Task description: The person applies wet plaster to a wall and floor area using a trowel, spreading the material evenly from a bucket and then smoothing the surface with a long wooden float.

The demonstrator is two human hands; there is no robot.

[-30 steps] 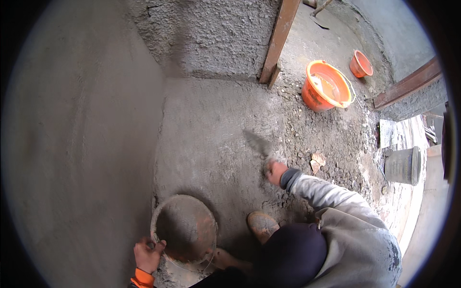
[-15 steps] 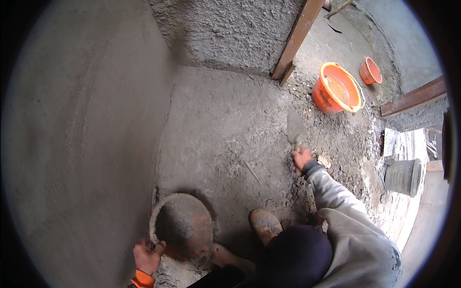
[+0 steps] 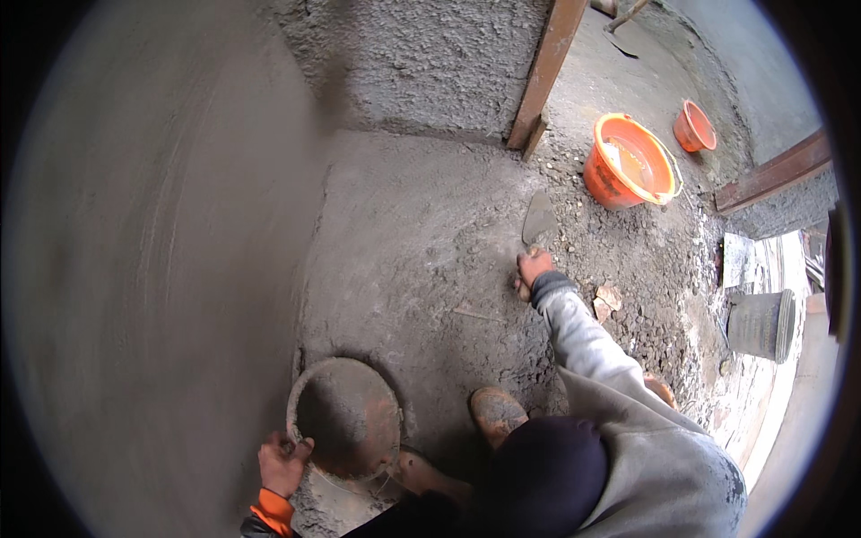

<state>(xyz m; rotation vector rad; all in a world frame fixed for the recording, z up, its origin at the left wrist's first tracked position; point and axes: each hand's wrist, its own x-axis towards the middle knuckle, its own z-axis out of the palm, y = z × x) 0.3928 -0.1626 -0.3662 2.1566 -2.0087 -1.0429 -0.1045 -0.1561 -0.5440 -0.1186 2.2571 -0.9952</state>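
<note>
My right hand (image 3: 535, 269) is closed around the handle of a pointed trowel (image 3: 539, 218). The trowel's grey blade points away from me, low over or on the rough mortar floor (image 3: 404, 224); whether it touches cannot be made out. At the lower left, my left hand (image 3: 284, 464) grips the near-left rim of a mortar-crusted bucket (image 3: 345, 417). Grey residue and reddish patches coat the bucket's inside. A muddy boot (image 3: 499, 415) stands to the right of the bucket. A thin stick (image 3: 477, 315) lies on the floor between the bucket and the trowel.
A large orange bucket (image 3: 603, 179) holding liquid and a smaller orange bucket (image 3: 694, 127) stand at the far right. A grey bucket (image 3: 753, 325) is at the right. A plastered wall (image 3: 161, 269) rises on the left; a wooden post (image 3: 547, 76) stands ahead. A broken chunk (image 3: 608, 301) lies right of my arm.
My right hand has moved left and slightly farther away with the trowel, turning its blade. My left hand stays at the bucket's rim.
</note>
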